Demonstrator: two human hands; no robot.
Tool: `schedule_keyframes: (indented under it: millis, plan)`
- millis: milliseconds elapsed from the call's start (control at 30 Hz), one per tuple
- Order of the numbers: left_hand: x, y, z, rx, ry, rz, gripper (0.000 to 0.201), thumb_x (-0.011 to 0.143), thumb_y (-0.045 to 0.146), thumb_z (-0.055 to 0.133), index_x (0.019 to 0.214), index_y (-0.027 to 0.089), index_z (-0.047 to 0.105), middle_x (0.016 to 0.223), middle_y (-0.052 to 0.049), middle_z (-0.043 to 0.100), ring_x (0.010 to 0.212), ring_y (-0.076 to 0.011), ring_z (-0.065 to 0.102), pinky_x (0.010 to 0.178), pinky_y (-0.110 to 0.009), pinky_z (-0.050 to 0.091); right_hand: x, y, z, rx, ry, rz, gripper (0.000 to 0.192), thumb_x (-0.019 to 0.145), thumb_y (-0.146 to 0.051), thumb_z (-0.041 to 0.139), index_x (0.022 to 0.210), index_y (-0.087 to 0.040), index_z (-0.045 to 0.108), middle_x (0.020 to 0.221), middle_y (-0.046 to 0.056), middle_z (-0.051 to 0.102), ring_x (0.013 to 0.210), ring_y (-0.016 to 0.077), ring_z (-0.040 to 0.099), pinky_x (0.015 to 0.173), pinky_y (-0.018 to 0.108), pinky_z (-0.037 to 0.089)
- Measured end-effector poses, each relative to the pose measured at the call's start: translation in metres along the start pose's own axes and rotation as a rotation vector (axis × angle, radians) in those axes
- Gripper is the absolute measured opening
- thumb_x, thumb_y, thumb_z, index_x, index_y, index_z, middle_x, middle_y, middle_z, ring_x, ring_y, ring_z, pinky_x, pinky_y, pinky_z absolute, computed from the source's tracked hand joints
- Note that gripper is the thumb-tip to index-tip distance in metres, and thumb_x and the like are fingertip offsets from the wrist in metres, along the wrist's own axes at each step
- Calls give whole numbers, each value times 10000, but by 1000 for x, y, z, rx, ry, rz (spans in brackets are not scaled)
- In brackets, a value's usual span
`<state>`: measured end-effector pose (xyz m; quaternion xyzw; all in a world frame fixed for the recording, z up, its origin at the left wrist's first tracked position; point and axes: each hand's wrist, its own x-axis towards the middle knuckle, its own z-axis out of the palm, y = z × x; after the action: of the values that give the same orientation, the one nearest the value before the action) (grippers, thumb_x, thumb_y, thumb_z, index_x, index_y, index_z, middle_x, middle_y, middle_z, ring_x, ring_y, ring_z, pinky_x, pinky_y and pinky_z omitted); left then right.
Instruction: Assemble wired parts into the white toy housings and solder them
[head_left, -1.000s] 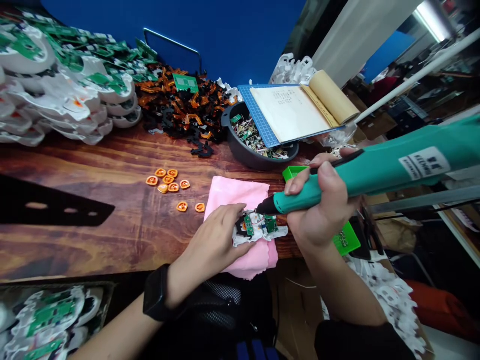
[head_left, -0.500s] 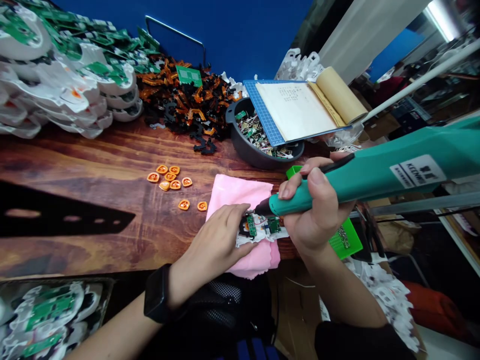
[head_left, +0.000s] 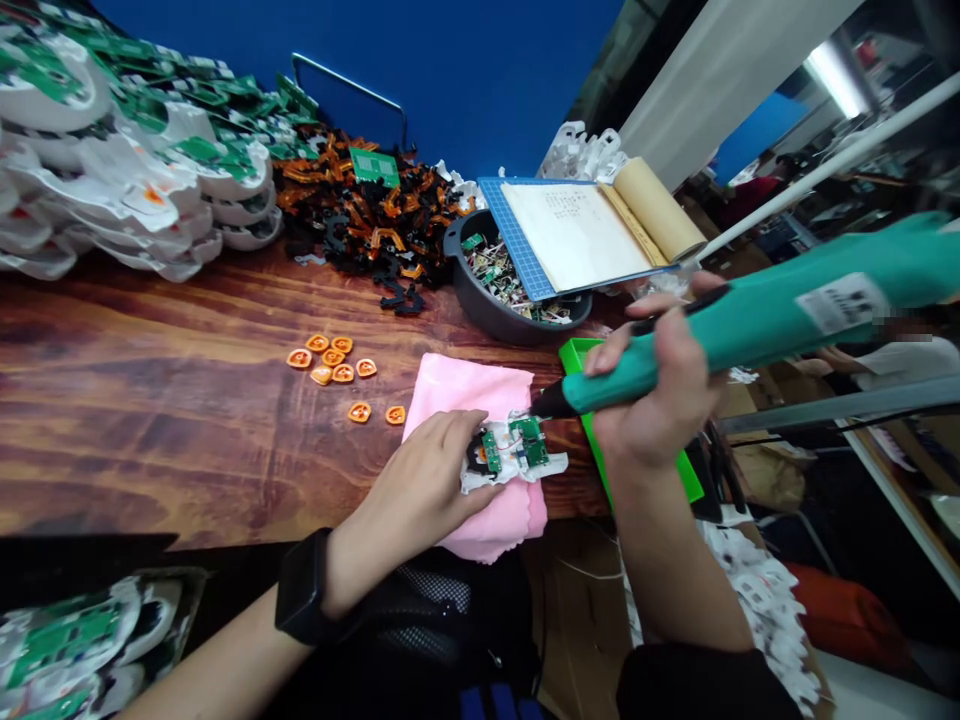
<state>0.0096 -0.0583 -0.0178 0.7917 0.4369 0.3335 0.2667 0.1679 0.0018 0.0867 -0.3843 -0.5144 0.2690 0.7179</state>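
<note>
My left hand (head_left: pixel 429 470) grips the left end of a white plastic housing (head_left: pixel 513 458) fitted with small green circuit boards. The housing lies on a folded pink cloth (head_left: pixel 450 385) on the wooden bench. My right hand (head_left: pixel 660 400) is wrapped round a teal electric screwdriver (head_left: pixel 757 320), which slants down to the left. The screwdriver's dark nose is close to the upper edge of the housing; whether the bit touches it I cannot tell. Several orange plastic buttons (head_left: pixel 334 357) lie on the bench left of the cloth.
A green tray (head_left: pixel 581 352) stands partly behind my right hand. Behind it is a dark grey tub (head_left: pixel 517 325) of small parts, a clipboard (head_left: pixel 585 235) resting on top. Black and orange parts (head_left: pixel 360 215) and white housings (head_left: pixel 142 190) are heaped at the back left.
The screwdriver and my right hand have moved right along the housing, uncovering more of its right-hand board. My left hand keeps its hold on the housing. The view has shifted slightly.
</note>
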Motion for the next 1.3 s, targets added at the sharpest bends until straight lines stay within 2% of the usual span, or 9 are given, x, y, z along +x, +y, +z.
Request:
schedule_keyframes:
  millis: [133,267,367,733,1300]
  plan:
    - [1,-1,1,5,-7,-6,410,824,366,630,1177,198,506,1168,-112,620,1069,-280,591,911,-435,492,52,15,-51,-100,272,-163,247,794,-258,558,1007,-254,433,756,-51,523,426,66,443,408,244,418]
    - [1,-4,2,37,-22,9,420,825,371,628,1180,194,494,1173,-110,609,1079,-281,580,912,-430,486,89,44,-103,-214,417,-140,278,759,-256,579,993,-219,433,722,-41,558,429,85,454,382,245,400]
    - [1,-4,3,49,-33,9,415,830,374,622,1178,191,490,1163,-106,609,1064,-271,585,905,-417,488,98,60,-122,-249,489,-156,289,741,-253,598,970,-224,423,699,-62,551,426,85,456,372,240,394]
    - [2,-5,1,75,-18,6,409,828,421,617,1162,204,526,1129,-92,641,1045,-280,601,886,-413,495,97,83,-129,-347,500,-123,303,724,-365,615,914,-245,412,674,-85,526,416,89,474,361,247,424]
    - [1,-6,2,91,-37,16,452,844,415,616,1204,180,477,1169,-110,601,1078,-273,568,918,-414,465,96,83,-127,-287,515,-168,283,702,-298,616,917,-243,440,627,-96,523,384,84,464,340,221,400]
